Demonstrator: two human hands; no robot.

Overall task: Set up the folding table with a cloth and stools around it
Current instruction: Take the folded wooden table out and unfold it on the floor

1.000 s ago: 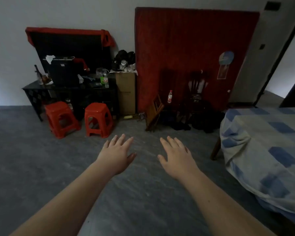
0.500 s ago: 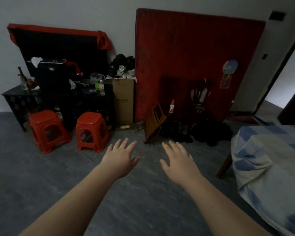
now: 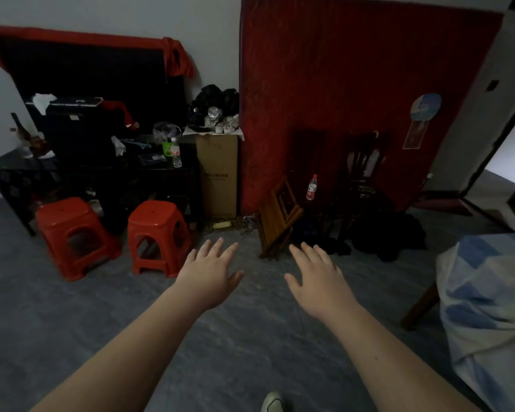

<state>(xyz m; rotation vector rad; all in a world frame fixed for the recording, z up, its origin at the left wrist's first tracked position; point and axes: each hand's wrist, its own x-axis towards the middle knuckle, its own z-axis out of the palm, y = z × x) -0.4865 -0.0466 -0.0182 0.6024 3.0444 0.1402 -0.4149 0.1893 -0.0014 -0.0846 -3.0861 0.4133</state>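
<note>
Two red plastic stools stand on the grey floor by the black cabinet: one at the left [image 3: 72, 233], one nearer the middle [image 3: 158, 233]. My left hand [image 3: 208, 275] reaches forward, palm down, fingers apart, just right of the nearer stool and holding nothing. My right hand [image 3: 318, 281] is stretched out beside it, also spread and empty. At the right edge stands the table with a blue and white checked cloth [image 3: 488, 307] draped over it; one wooden leg [image 3: 419, 307] shows below.
A cluttered black cabinet [image 3: 101, 179] lines the back wall, with a cardboard box [image 3: 217, 176] beside it. A red mattress [image 3: 354, 84] leans on the wall. A small folded wooden stool [image 3: 277, 215], dark chairs and dark clothes lie below it. A doorway opens at the far right.
The view has moved closer to the stools and cabinet, which now look larger. The table has slid further to the right edge. Both hands stay outstretched and empty.
</note>
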